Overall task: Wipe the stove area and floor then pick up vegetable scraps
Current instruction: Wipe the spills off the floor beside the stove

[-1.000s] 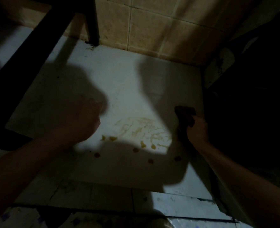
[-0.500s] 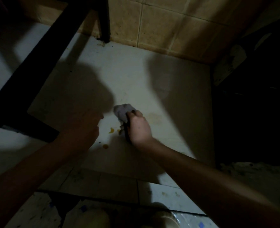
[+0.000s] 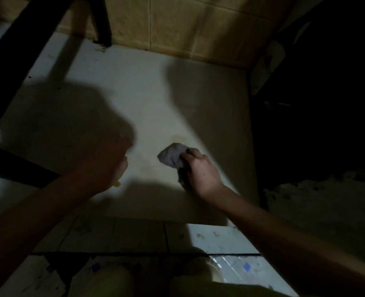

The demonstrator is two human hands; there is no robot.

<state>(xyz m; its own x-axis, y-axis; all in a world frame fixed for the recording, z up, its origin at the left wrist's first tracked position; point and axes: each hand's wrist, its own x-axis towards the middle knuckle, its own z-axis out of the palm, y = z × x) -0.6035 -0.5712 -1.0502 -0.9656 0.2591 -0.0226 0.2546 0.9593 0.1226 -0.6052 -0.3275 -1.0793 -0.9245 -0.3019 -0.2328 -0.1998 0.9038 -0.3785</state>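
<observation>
Down low, nearest to me and well short of the cloth [image 3: 170, 155], a strip of darker tiles [image 3: 138, 234] is lying in shadow, with both of the person's arms reaching out over it. To the left of the cloth, the left grip [image 3: 109, 166] is hovering with its fingers curled under. In this dim light I cannot tell whether it is clenching anything. A small yellow scrap [image 3: 117, 184] is lying on the pale floor [image 3: 147, 93] just below that wrist, near the cloth but apart from it.

The right grip [image 3: 199, 169] is grasping the cloth at its near end, wrapping its fingers over the bunched grey fabric and pressing it onto the floor. I am judging the cloth soft, light and limp, so it is likely to crumple rather than glide. Bunching it in the palm with a pad poking out ahead of the fingers, as now, is looking like the sensible hold. The scrap is looking small and squashy, asking for a fingertip pinch.

Just beyond the cloth a faint yellowish stain [image 3: 178, 138] is showing, so the wiping is looking unfinished. Far beyond the cloth, a black frame leg [image 3: 101, 22] is standing against the tan tiled wall [image 3: 188, 24].
</observation>
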